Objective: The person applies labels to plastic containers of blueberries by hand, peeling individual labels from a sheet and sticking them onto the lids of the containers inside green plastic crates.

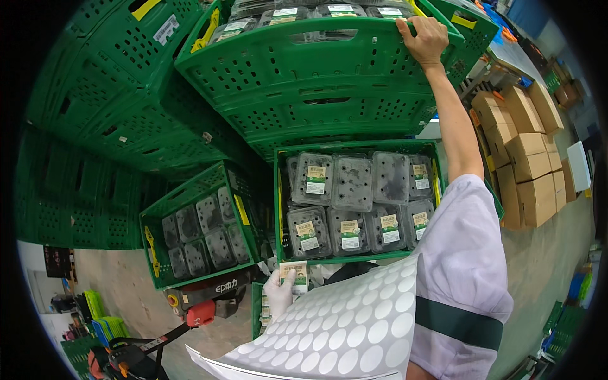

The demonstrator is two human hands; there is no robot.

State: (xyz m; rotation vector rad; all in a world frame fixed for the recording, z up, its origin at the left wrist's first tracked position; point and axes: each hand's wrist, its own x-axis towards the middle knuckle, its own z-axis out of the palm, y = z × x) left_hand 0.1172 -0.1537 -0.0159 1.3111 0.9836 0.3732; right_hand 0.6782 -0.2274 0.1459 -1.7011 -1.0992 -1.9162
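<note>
My left hand, in a white glove, pinches a small printed label card between thumb and fingers near the front edge of the middle crate. A large white sheet of round stickers spreads over my left forearm and hides it. My right hand is bare and grips the front rim of the upper green crate at its right end. Clear plastic clamshell boxes of dark fruit fill the middle green crate in two rows. Several carry a label card; two in the back row show none.
At left, a tilted green crate holds more unlabelled clamshells. Stacked green crates rise behind it. A pallet truck with a red part stands at lower left. Cardboard boxes are piled at right, beside a table.
</note>
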